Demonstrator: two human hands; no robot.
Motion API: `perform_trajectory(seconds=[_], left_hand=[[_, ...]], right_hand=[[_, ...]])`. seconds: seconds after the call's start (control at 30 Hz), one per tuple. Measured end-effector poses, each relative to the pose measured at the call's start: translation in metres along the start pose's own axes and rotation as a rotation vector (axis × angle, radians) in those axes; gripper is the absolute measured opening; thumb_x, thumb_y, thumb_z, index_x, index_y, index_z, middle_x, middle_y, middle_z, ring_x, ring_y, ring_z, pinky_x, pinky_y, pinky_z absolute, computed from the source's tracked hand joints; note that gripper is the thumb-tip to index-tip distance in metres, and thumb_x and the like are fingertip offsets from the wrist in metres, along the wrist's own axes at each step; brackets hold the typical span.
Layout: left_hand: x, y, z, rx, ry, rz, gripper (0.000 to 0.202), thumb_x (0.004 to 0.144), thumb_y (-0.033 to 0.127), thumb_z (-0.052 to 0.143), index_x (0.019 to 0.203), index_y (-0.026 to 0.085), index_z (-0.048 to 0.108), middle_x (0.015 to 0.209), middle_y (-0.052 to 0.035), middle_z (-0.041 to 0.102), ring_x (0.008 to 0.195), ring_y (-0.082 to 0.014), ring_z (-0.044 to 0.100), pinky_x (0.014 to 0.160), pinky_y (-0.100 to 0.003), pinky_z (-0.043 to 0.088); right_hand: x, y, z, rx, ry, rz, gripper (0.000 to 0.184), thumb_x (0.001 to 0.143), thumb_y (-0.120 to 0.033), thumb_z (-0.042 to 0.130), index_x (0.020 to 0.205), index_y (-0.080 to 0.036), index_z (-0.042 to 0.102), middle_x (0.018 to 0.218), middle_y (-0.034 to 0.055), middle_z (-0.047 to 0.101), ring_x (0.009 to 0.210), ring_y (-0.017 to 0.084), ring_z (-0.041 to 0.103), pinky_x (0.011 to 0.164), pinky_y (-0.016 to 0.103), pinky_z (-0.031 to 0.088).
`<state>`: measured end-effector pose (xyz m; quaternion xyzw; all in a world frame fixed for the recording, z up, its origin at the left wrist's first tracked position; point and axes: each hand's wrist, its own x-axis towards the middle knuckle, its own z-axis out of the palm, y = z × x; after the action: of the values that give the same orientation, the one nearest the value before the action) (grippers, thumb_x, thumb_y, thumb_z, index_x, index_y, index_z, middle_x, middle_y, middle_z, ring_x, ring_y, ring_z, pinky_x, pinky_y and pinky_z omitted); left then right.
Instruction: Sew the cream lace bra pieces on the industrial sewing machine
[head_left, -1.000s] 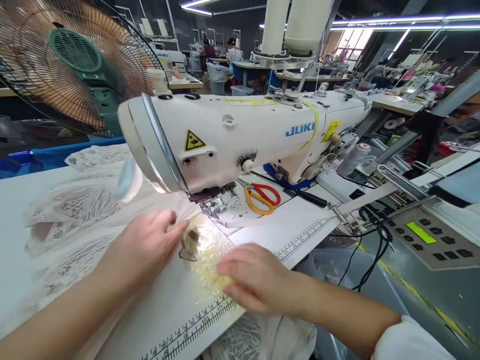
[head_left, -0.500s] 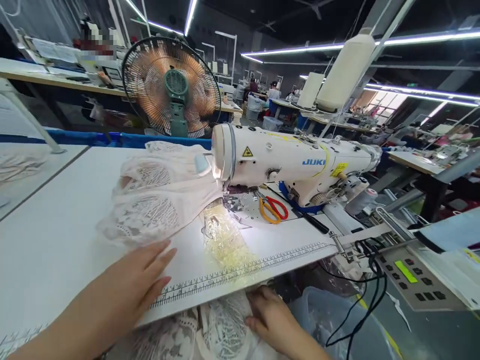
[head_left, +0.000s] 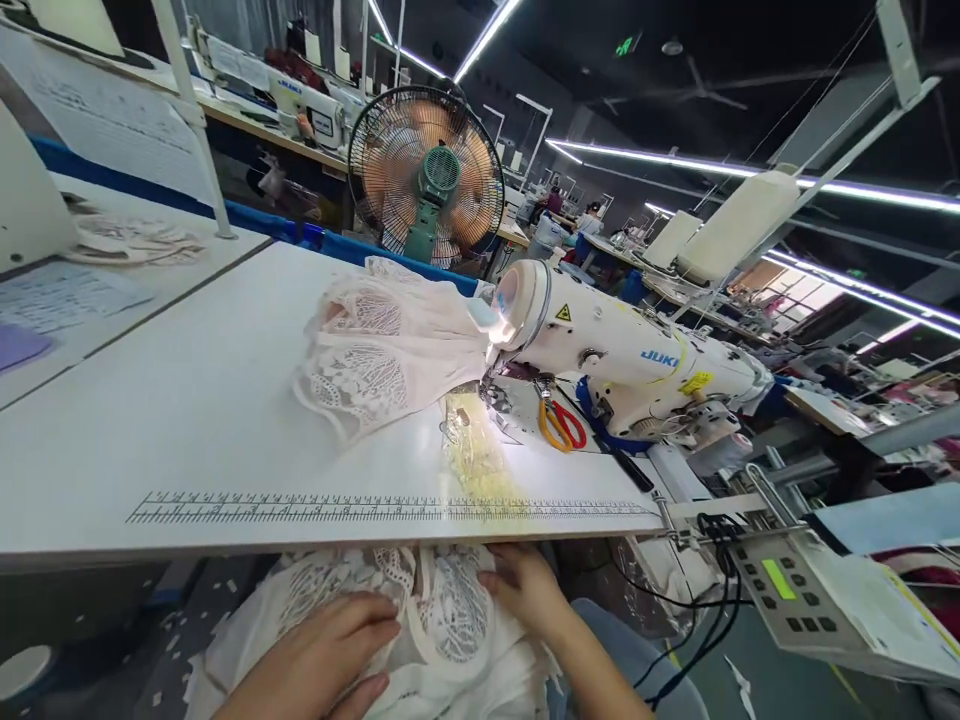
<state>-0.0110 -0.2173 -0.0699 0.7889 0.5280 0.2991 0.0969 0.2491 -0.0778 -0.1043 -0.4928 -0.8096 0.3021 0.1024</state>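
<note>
- The white lace garment (head_left: 420, 620) lies in my lap, below the front edge of the table (head_left: 187, 420), bunched in one heap.
- My left hand (head_left: 322, 655) rests on top of it with the fingers loosely curled, pressing the lace down; I cannot tell whether it pinches any.
- My right hand (head_left: 525, 590) sits at the heap's right side, just under the table edge, fingers bent into the cloth; whether it grips is not clear.
- The table edge stands between my two hands and the work surface above.
- A second heap of lace (head_left: 375, 345) lies on the table, touching the left end of the sewing machine (head_left: 630, 355).
- One strip of yellowish crinkled material (head_left: 480, 460) runs from the needle area down to the printed ruler (head_left: 375, 507) along the table front.
- One pair of scissors (head_left: 559, 425), with one red and one orange handle, lies under the machine arm.
- One fan (head_left: 427, 180) stands behind the table.
- One control panel (head_left: 780, 590) with a green display sits at the right, black cables (head_left: 712, 580) hanging beside it.
- Two white thread cones (head_left: 735, 235) rise behind the machine.
</note>
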Motion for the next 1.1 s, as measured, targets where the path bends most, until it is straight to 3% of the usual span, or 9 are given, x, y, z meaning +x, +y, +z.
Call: perform_trajectory(seconds=[0.17, 0.33, 0.47, 0.6, 0.67, 0.77, 0.87, 1.0, 1.1], left_hand=[[-0.008, 0.011, 0.016, -0.089, 0.086, -0.090, 0.025, 0.084, 0.026, 0.050, 0.102, 0.032, 0.066, 0.106, -0.0006, 0.070, 0.095, -0.0163, 0.065, 0.081, -0.021, 0.053], [-0.014, 0.015, 0.023, -0.127, 0.097, -0.108, 0.024, 0.085, 0.027, 0.049, 0.102, 0.031, 0.066, 0.109, -0.0015, 0.068, 0.098, -0.0171, 0.063, 0.082, -0.022, 0.053], [-0.024, 0.012, 0.026, -0.095, 0.116, -0.120, 0.028, 0.090, 0.032, 0.044, 0.109, 0.032, 0.064, 0.119, -0.0016, 0.066, 0.106, -0.0178, 0.062, 0.088, -0.025, 0.052], [-0.031, 0.008, 0.027, 0.003, 0.117, -0.118, 0.054, 0.088, 0.042, 0.049, 0.141, 0.034, 0.038, 0.140, -0.0027, 0.053, 0.121, -0.0214, 0.056, 0.096, -0.030, 0.050], [-0.026, 0.014, 0.025, -0.047, 0.070, -0.091, 0.079, 0.081, 0.045, 0.060, 0.148, 0.031, 0.020, 0.145, -0.0053, 0.047, 0.127, -0.0265, 0.050, 0.100, -0.035, 0.049], [-0.001, 0.039, 0.016, -0.354, -0.099, -0.159, 0.086, 0.071, 0.044, 0.070, 0.146, 0.032, 0.029, 0.145, -0.0041, 0.047, 0.130, -0.0311, 0.046, 0.104, -0.040, 0.045], [0.036, 0.066, -0.002, -0.849, -0.289, -0.354, 0.058, 0.073, 0.038, 0.066, 0.129, 0.030, 0.054, 0.133, -0.0022, 0.060, 0.121, -0.0277, 0.055, 0.102, -0.036, 0.046], [0.076, 0.059, -0.040, -1.448, -0.205, -0.516, 0.056, 0.063, 0.053, 0.069, 0.109, 0.023, 0.060, 0.097, -0.0041, 0.073, 0.085, -0.0253, 0.068, 0.079, -0.038, 0.054], [0.098, 0.024, -0.070, -1.539, 0.010, -0.624, 0.055, 0.053, 0.054, 0.074, 0.095, 0.023, 0.057, 0.074, 0.0010, 0.069, 0.065, -0.0199, 0.064, 0.061, -0.033, 0.052]], right_hand=[[-0.008, 0.007, 0.001, 0.072, 0.057, 0.078, 0.017, 0.070, -0.034, 0.068, 0.071, -0.019, 0.060, 0.078, 0.0051, 0.065, 0.076, 0.021, 0.063, 0.064, 0.029, 0.052], [-0.011, 0.000, -0.004, 0.091, 0.091, 0.091, 0.022, 0.072, -0.037, 0.060, 0.066, -0.021, 0.047, 0.068, 0.0011, 0.055, 0.067, 0.017, 0.054, 0.062, 0.027, 0.047], [-0.019, -0.015, -0.025, 0.125, 0.089, 0.077, 0.032, 0.071, -0.045, 0.057, 0.061, -0.022, 0.037, 0.062, -0.0022, 0.043, 0.060, 0.014, 0.044, 0.057, 0.025, 0.041], [-0.049, -0.043, -0.061, 0.312, -0.086, -0.055, 0.041, 0.074, -0.051, 0.060, 0.063, -0.022, 0.035, 0.060, -0.0049, 0.038, 0.055, 0.010, 0.034, 0.052, 0.022, 0.034], [-0.068, -0.059, -0.079, 0.480, -0.039, -0.118, 0.043, 0.077, -0.053, 0.062, 0.064, -0.022, 0.035, 0.061, -0.0039, 0.040, 0.055, 0.010, 0.035, 0.051, 0.022, 0.034], [-0.088, -0.080, -0.102, 0.723, 0.181, -0.208, 0.044, 0.076, -0.050, 0.068, 0.065, -0.022, 0.036, 0.059, -0.0034, 0.041, 0.052, 0.011, 0.037, 0.048, 0.022, 0.036], [-0.089, -0.092, -0.121, 0.864, 0.315, -0.266, 0.040, 0.077, -0.047, 0.069, 0.066, -0.022, 0.038, 0.055, -0.0051, 0.039, 0.047, 0.010, 0.035, 0.046, 0.022, 0.035], [-0.056, -0.093, -0.135, 0.873, 0.274, -0.198, 0.046, 0.070, -0.045, 0.075, 0.066, -0.022, 0.036, 0.053, -0.0077, 0.037, 0.044, 0.006, 0.029, 0.041, 0.017, 0.027], [-0.011, -0.088, -0.127, 0.753, 0.067, -0.127, 0.048, 0.064, -0.052, 0.075, 0.069, -0.021, 0.038, 0.056, -0.0075, 0.040, 0.046, 0.007, 0.034, 0.042, 0.017, 0.030]])
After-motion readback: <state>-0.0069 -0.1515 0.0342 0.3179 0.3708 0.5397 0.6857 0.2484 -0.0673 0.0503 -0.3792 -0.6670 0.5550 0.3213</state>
